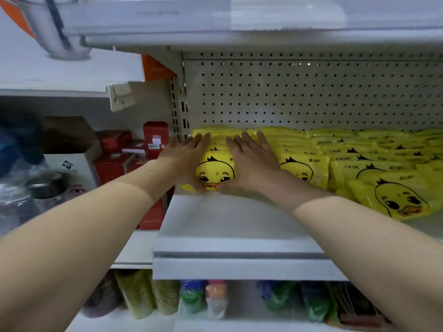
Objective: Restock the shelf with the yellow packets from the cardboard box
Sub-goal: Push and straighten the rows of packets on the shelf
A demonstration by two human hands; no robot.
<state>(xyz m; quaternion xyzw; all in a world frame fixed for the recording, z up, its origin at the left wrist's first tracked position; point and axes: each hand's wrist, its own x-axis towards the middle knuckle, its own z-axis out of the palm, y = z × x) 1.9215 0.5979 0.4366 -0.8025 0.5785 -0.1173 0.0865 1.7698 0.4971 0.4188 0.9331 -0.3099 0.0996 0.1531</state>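
A stack of yellow packets (215, 171) with a duck face stands at the left end of the white shelf (227, 219), against the pegboard back. My left hand (185, 159) lies flat on the stack's left side, fingers straight, thumb under its front edge. My right hand (251, 161) lies flat on the right side, fingers straight, thumb at the lower front. More rows of yellow packets (364, 159) fill the shelf to the right. The cardboard box is not in view.
The upper shelf (239, 32) overhangs close above. Red boxes (134, 152) and a white carton (69, 161) sit on the neighbouring shelf to the left. Coloured packaged goods (215, 298) lie on the shelf below. The shelf's front strip before the stack is bare.
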